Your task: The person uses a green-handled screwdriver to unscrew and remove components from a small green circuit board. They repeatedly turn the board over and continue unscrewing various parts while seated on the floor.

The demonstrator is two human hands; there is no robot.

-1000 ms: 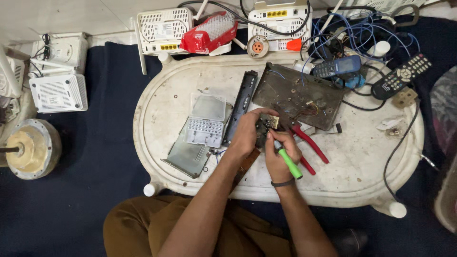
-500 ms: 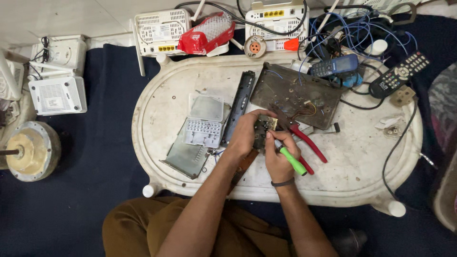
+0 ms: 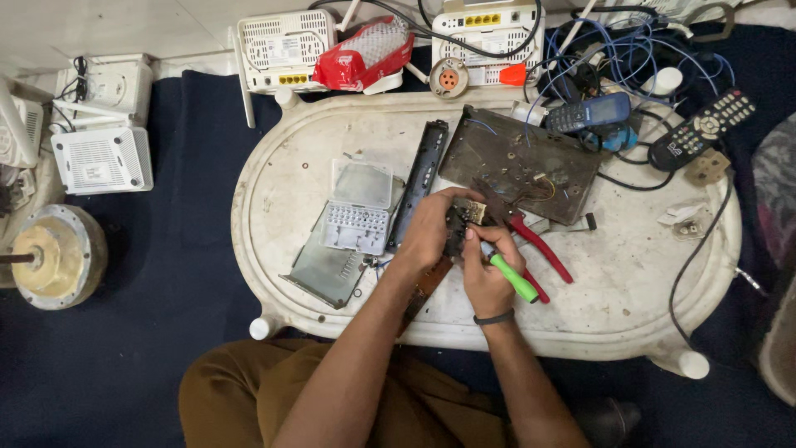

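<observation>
My left hand (image 3: 431, 228) grips a small dark electronic part with a circuit board (image 3: 463, 220) over the middle of the white oval tray table (image 3: 630, 307). My right hand (image 3: 485, 278) holds a screwdriver with a green handle (image 3: 514, 278), its tip against the part. Red-handled pliers (image 3: 539, 247) lie just right of my hands. A dark metal chassis plate (image 3: 522, 162) with wires rests behind them, and a long black panel strip (image 3: 421, 178) lies to the left of it.
A clear plastic screw box (image 3: 358, 214) sits on a grey metal sheet (image 3: 327, 265) left of my hands. Phones (image 3: 589, 112), a remote (image 3: 705, 129) and tangled blue wires (image 3: 630, 54) crowd the far right. White routers (image 3: 286, 50), a red pack (image 3: 365, 54), a motor (image 3: 54, 257) surround the table.
Both hands stay on the part; the screwdriver and hands have shifted only slightly over the second.
</observation>
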